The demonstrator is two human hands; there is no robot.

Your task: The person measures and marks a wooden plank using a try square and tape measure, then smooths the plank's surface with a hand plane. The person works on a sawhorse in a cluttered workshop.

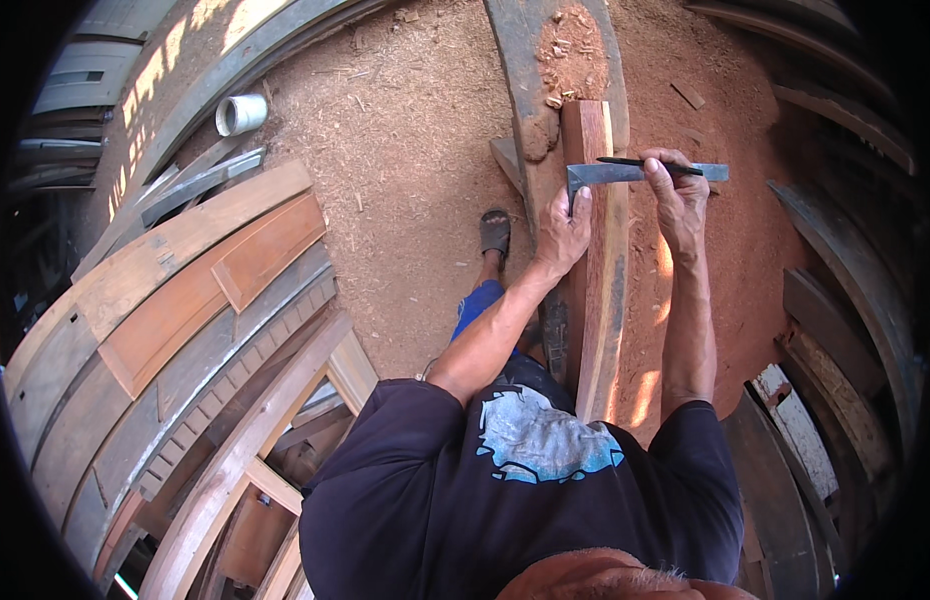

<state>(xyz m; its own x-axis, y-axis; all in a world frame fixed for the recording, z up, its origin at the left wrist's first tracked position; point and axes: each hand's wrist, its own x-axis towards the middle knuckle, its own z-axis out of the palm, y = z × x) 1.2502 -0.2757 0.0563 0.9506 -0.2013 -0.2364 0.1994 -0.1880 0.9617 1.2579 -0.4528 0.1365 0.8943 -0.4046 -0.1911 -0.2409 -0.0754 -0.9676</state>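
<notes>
A long reddish-brown timber with a pale edge lies lengthwise in front of me. Across its top rests a grey metal square, whose blade sticks out past the timber's right side. My left hand is closed on the square's short arm at the timber's left side, the thumb on top. In a pinch, my right hand holds a slim black pencil. The pencil lies nearly flat along the blade, its tip pointing left over the timber. Some fingers of both hands are hidden.
The timber lies on a worn, dark plank bench with a heap of wood shavings. Stacked boards and panels fill the left, more boards the right. A white bucket lies on the sawdust-covered floor.
</notes>
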